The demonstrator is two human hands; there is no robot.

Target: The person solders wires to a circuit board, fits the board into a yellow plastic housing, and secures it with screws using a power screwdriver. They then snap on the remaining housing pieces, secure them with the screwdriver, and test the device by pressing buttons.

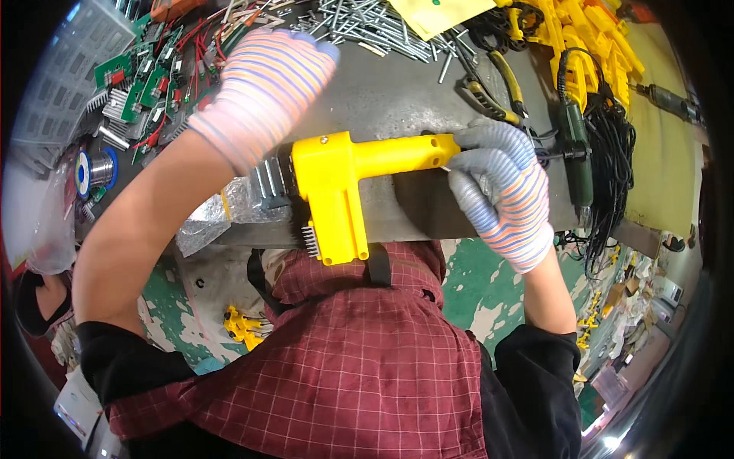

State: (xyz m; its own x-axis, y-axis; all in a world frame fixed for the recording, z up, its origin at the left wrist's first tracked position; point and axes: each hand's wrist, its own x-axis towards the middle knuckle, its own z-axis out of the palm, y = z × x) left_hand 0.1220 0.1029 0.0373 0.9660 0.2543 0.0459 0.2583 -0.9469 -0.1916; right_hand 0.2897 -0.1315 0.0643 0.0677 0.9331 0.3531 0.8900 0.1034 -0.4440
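Crinkled silver foil bag (206, 218) at bench edge, lower left

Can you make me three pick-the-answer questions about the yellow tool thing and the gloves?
1. Where is the pile of green circuit boards?
A. upper left of the bench
B. on the floor
C. in the right hand

2. What colour is the T-shaped plastic tool housing?
A. blue
B. yellow
C. white

3. What is the right hand in its striped knit glove doing?
A. gripping the housing's long end
B. resting flat on the bench
C. holding pliers

Answers: 1 A, the boards lie at the bench's upper left; 2 B, the housing is bright yellow; 3 A, the grey fingers wrap its end, while the left hand rests above its other end.
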